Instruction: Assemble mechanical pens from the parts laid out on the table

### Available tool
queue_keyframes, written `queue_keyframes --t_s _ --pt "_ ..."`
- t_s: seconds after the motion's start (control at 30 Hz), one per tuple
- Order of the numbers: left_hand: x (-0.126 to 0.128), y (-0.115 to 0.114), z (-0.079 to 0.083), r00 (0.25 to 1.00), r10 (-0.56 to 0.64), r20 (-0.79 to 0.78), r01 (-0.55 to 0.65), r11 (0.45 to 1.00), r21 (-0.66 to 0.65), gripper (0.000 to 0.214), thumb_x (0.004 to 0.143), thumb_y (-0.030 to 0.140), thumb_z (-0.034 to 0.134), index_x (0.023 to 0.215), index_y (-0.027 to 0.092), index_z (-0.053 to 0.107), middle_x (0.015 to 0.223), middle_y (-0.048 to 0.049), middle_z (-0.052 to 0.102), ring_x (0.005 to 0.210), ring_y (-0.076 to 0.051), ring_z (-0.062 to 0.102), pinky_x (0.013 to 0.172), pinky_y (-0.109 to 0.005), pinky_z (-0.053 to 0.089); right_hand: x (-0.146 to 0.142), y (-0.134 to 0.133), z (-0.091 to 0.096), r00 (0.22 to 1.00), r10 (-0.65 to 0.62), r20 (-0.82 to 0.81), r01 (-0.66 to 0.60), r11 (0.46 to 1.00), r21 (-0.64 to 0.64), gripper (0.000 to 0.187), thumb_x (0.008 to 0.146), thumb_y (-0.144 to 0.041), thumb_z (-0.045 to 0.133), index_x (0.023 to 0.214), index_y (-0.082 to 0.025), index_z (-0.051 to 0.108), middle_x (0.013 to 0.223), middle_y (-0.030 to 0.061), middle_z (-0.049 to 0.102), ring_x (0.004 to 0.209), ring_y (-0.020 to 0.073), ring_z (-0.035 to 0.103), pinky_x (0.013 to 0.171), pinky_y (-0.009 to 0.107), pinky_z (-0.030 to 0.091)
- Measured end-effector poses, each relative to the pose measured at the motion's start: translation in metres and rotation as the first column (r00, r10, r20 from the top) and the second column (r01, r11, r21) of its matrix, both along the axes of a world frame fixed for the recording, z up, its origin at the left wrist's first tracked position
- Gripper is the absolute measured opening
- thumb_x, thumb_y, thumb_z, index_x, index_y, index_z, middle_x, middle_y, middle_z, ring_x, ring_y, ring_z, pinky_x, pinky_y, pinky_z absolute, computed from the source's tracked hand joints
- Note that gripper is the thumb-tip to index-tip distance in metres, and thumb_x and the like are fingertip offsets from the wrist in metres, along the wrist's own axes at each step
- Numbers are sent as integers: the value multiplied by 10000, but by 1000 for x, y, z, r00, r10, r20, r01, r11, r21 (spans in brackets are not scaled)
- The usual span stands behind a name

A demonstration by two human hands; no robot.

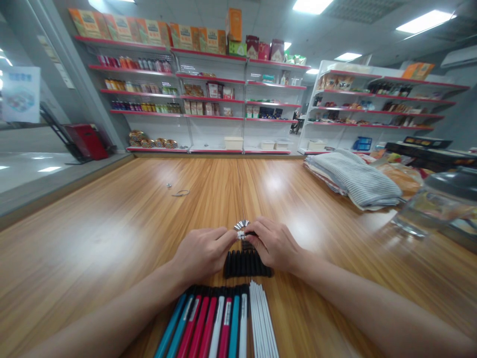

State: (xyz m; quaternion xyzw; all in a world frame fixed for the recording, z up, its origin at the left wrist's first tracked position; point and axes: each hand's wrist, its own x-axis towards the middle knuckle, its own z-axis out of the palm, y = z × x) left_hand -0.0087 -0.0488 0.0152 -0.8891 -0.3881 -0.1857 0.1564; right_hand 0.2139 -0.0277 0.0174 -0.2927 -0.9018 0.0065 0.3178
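Observation:
My left hand (203, 251) and my right hand (274, 243) meet over the middle of a wooden table (112, 233), fingers pinched together on a small cluster of silver metal pen tips (241, 226). Just below the hands lies a row of black pen parts (246, 263). Nearer to me lies a row of pen barrels in blue, red and white (208, 323), with several thin white refills (263, 320) beside them on the right.
A small ring and a wire loop (181, 193) lie farther out on the table. Folded striped cloth (354, 181) and a glass jar (436, 209) sit at the right. Store shelves (208, 99) with goods line the back wall.

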Motion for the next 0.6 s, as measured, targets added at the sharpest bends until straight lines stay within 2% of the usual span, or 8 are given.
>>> queue_keyframes --t_s 0.2,0.37,0.5,0.6 --pt "3 -1 -3 986 -93 136 94 996 -1 125 923 203 448 957 199 568 743 2 598 678 -148 596 598 -267 450 0 3 -5 994 104 -36 -102 994 43 191 947 -236 482 1107 -194 576 932 54 640 870 168 587 773 296 474" --pt "6 -6 1 931 -120 344 147 988 -52 234 897 178 492 1129 176 514 956 -57 634 837 -169 614 729 -290 502 -1 5 -7 991 92 -98 -93 996 -11 241 949 -171 439 1163 -180 549 945 73 637 893 174 600 785 305 495" --pt "8 -5 2 898 -184 400 209 978 -19 280 897 99 459 1168 159 494 1017 -74 628 934 -162 605 828 -286 502 -2 5 -9 986 85 -145 -91 995 -31 281 927 -112 420 1182 -178 518 1006 82 639 952 187 603 838 334 503" --pt "9 -2 0 897 -199 394 200 979 37 308 894 109 498 1198 160 490 995 -62 646 902 -156 616 805 -274 511 -3 5 -8 979 95 -183 -105 993 -48 247 931 -146 446 1171 -177 498 1047 85 642 984 190 612 858 330 512"
